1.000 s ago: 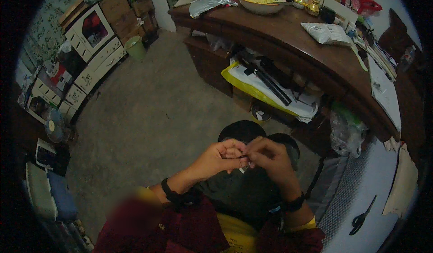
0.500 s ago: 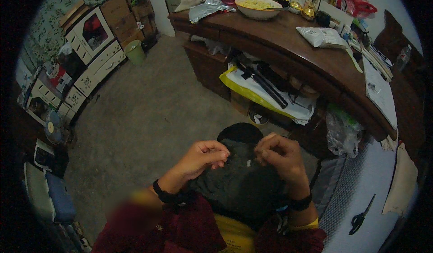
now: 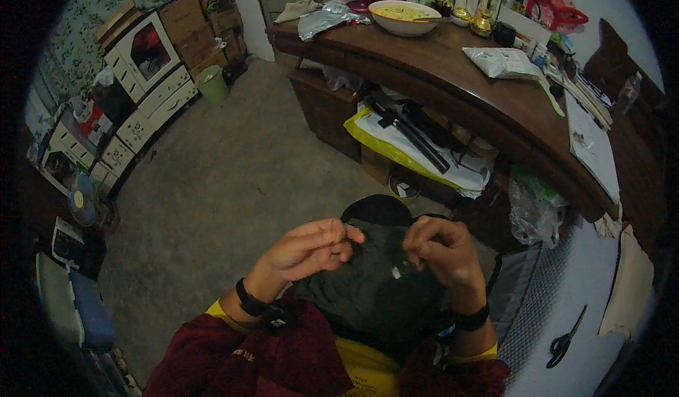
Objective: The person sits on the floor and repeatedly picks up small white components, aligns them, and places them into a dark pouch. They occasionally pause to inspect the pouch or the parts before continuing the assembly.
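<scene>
Both hands are raised over the dark green-grey cloth (image 3: 353, 294) across my lap, apart from each other. My left hand (image 3: 311, 248) has loosened, its forefinger stretched towards the right and a gap showing between the fingers; no held thing is visible in it. On the other side my right hand (image 3: 445, 252) is closed in a pinch, fingertips pointing down and inward. Whatever it grips is too small or dark to make out. A tiny white piece (image 3: 396, 272) shows against the cloth, just below the right fingertips; whether it lies there or hangs, I cannot tell.
Ahead stands a brown wooden desk (image 3: 453, 50) bearing a bowl of yellow food (image 3: 404, 18), a white packet (image 3: 501, 63) and several bottles. Black scissors (image 3: 566, 340) lie on the pale surface at my right. A green bin (image 3: 211, 85) stands far left, near white cabinets (image 3: 152, 85).
My left hand has gone from a pinch to looser, straighter fingers. The right hand keeps its pinch and turns slightly downward. The tiny white piece appears slightly lower and tilted.
</scene>
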Available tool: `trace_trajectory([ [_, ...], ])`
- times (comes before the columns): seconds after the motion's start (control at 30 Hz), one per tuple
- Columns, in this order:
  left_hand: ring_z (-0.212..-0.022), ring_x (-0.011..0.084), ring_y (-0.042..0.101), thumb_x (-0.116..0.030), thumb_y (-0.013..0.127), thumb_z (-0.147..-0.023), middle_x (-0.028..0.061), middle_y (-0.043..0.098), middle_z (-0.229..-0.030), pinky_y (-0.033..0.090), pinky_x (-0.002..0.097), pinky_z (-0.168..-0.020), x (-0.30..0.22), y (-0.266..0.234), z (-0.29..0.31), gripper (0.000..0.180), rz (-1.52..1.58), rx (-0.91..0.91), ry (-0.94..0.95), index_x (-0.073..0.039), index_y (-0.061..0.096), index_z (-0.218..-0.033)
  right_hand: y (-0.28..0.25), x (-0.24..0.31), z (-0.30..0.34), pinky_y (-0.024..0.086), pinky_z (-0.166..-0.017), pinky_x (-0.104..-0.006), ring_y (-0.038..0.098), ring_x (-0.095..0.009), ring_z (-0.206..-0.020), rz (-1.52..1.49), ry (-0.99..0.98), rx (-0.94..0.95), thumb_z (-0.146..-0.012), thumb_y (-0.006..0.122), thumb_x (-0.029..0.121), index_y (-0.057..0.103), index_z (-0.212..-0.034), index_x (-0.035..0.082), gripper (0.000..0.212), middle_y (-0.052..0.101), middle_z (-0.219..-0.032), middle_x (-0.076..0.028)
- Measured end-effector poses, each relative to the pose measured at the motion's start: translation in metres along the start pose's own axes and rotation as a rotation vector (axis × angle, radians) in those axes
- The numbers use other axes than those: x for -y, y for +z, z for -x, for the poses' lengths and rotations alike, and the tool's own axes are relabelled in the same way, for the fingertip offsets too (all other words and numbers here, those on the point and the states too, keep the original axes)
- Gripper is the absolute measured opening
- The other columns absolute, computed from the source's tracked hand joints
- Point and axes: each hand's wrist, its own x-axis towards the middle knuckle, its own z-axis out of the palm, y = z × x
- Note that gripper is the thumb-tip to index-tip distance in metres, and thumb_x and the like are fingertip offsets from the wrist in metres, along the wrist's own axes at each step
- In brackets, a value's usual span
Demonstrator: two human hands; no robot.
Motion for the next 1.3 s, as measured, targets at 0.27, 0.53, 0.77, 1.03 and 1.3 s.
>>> trace_trajectory([
  [0.27, -0.086, 0.0102, 0.058, -0.009, 0.066, -0.085, 0.0099, 0.057, -0.113, 0.046, 0.0197, -0.063, 0.019, 0.034, -0.023, 0.039, -0.352, -0.034, -0.146, -0.002, 0.053, -0.121, 0.002, -0.002, -0.006, 0.049, -0.066, -0.0272, 0.060, -0.016, -0.076, 0.028, -0.040, 0.064, -0.084, 0.063, 0.007, 0.063, -0.089, -0.002, 0.011, 0.062, -0.094, -0.013],
  [0.53, -0.067, 0.0065, 0.052, -0.012, 0.066, -0.086, 0.0044, 0.064, -0.085, 0.040, 0.0186, -0.056, 0.015, 0.020, -0.018, 0.015, -0.362, -0.169, -0.174, -0.001, 0.066, -0.096, 0.000, 0.002, -0.001, 0.050, -0.066, -0.0274, 0.062, -0.017, -0.077, 0.044, -0.018, 0.007, -0.083, 0.064, 0.008, 0.064, -0.087, -0.002, 0.011, 0.062, -0.095, -0.014],
  [0.77, -0.067, 0.0060, 0.051, -0.012, 0.066, -0.086, 0.0040, 0.066, -0.089, 0.038, 0.0184, -0.056, 0.008, 0.014, -0.004, 0.015, -0.300, -0.236, -0.087, -0.002, 0.067, -0.096, -0.001, -0.001, 0.000, 0.049, -0.064, -0.0268, 0.062, -0.017, -0.076, 0.014, -0.032, -0.023, -0.081, 0.064, 0.008, 0.064, -0.085, -0.003, 0.011, 0.062, -0.092, -0.014],
  [1.03, -0.061, 0.0054, 0.043, -0.011, 0.062, -0.087, 0.0004, 0.060, -0.083, 0.036, 0.0188, -0.054, 0.011, 0.001, 0.001, 0.012, -0.277, -0.373, 0.032, -0.002, 0.065, -0.093, 0.000, 0.001, 0.002, 0.048, -0.058, -0.0254, 0.061, -0.017, -0.071, -0.030, -0.074, -0.044, -0.080, 0.065, 0.009, 0.062, -0.080, -0.002, 0.011, 0.061, -0.090, -0.014],
  [1.3, -0.063, 0.0065, 0.042, -0.013, 0.058, -0.089, 0.0023, 0.060, -0.094, 0.036, 0.0189, -0.053, 0.003, -0.013, 0.008, 0.012, 0.104, -0.307, 0.234, -0.003, 0.064, -0.093, 0.001, 0.009, 0.013, 0.048, -0.057, -0.0260, 0.059, -0.018, -0.068, -0.010, -0.114, -0.136, -0.078, 0.065, 0.005, 0.058, -0.076, -0.002, 0.010, 0.059, -0.089, -0.014],
])
